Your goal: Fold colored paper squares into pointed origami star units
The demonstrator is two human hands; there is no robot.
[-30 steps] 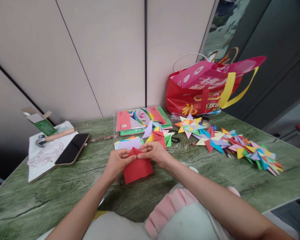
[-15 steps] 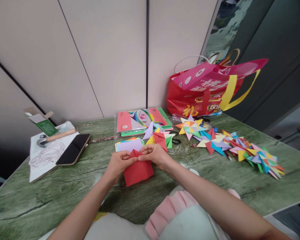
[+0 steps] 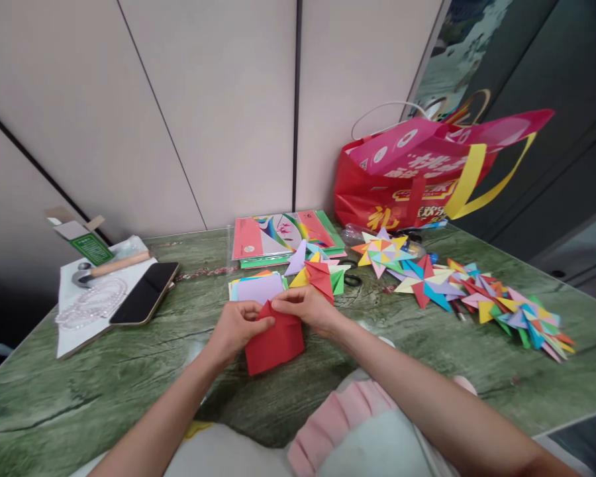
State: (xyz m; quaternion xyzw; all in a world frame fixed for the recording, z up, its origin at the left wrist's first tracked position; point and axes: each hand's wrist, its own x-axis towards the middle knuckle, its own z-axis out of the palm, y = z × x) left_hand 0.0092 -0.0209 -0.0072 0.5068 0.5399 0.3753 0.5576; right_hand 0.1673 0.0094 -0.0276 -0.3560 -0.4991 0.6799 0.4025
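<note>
A red sheet of origami paper, its top folded to a point, is held between my two hands just above the table. My left hand pinches its upper left side, thumb in front and fingers behind. My right hand grips near the peak with thumb and fingertips. Right behind the hands lies a small stack of coloured paper squares, a lilac one on top. Beside that stack sit folded paper pieces in red, yellow, green and lilac, partly hidden by my right hand.
Multicoloured paper stars spread over the right of the green table. Black scissors lie near packs of coloured paper. A red bag stands at the back. Leftward are a phone, a hammer-like tool and a small box.
My right fingers have shifted slightly up towards the paper's peak, and my left thumb has moved a little lower. The whole view has turned slightly.
</note>
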